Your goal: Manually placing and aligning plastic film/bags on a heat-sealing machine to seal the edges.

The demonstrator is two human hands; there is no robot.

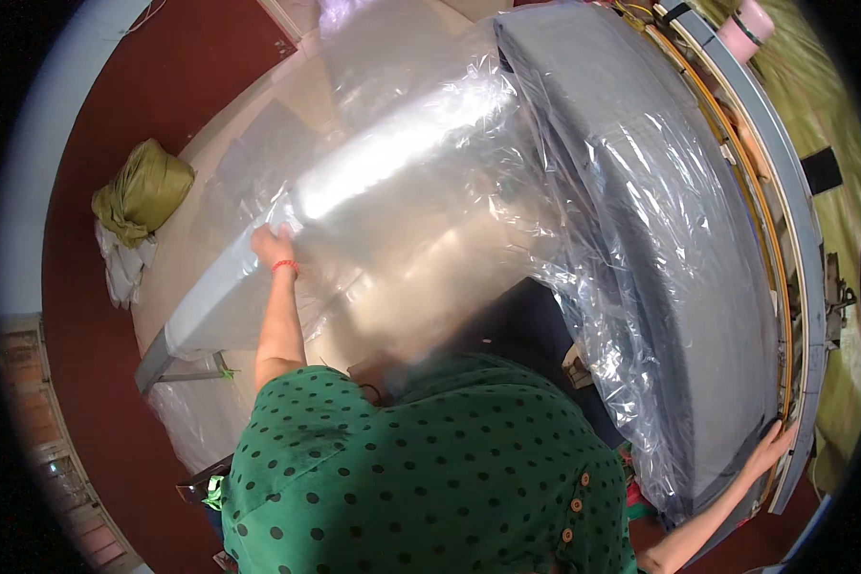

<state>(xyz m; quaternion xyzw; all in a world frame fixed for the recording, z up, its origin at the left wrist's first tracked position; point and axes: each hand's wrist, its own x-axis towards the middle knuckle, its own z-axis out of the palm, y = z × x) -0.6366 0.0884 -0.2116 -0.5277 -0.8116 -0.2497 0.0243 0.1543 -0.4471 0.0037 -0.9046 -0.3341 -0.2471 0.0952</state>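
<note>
Green dotted blouse (430, 469) is filling the foreground; left hand (274, 245) is gripping the clear crinkled plastic sheet (421, 191); right hand (770, 445) is pressing open-palmed on the long grey fabric-covered mattress (660, 239), lying wrapped on the worktop (222, 172).

A dark red floor (86, 316) curves round the work. An olive-green cloth bundle (143, 191) lies on it, beside crumpled white cloth (122, 268).

Left hand (274, 245) gripping, right hand (771, 446) flat.
</note>
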